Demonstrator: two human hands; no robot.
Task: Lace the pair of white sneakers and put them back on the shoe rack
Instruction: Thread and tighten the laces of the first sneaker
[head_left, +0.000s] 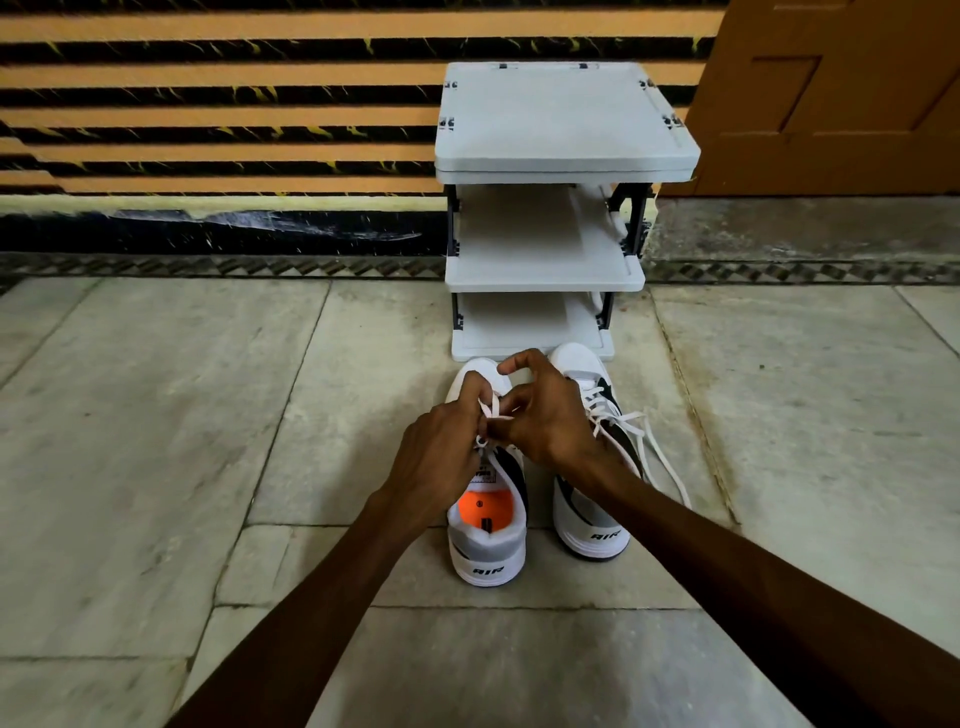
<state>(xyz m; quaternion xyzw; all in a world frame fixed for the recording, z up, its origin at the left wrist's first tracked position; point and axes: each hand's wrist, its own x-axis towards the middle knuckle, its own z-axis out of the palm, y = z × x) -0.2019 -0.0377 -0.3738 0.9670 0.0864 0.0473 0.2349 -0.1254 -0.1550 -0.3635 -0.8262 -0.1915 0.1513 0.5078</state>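
Pale stone floor (156, 415), large worn slabs with dark joints; striped orange-and-black wall behind. Two white sneakers stand side by side on it, heels toward the camera, toes just short of the rack.

Left sneaker (485, 540): orange insole showing, "AIR" on the heel tab. Its lace (491, 410) is white, bunched above the tongue, caught between both hands. Left hand (441, 452) sits over the upper eyelets, fingers curled in tight, thumb and forefinger pinched on the lace near the throat of the shoe. Right hand (545, 421) crosses over from the other side; thumb and middle fingers closed on a strand of the same lace, forefinger raised and hooked in an arch above the toe box, not touching anything visible. The two hands meet at the lace, knuckles nearly touching. Exactly which eyelet the strand runs through cannot be told; fingers cover it.

Right sneaker (592, 499): black side panel, "AIR" on the heel, partly under the right wrist. Its laces (654, 441) are threaded across the top, with loose ends trailing down onto the floor on the outer side.

Shoe rack (561, 124): grey plastic, three tiers with dark corner posts, directly beyond the toes, backed against the wall. Brown wooden door (831, 93) to the right of it.
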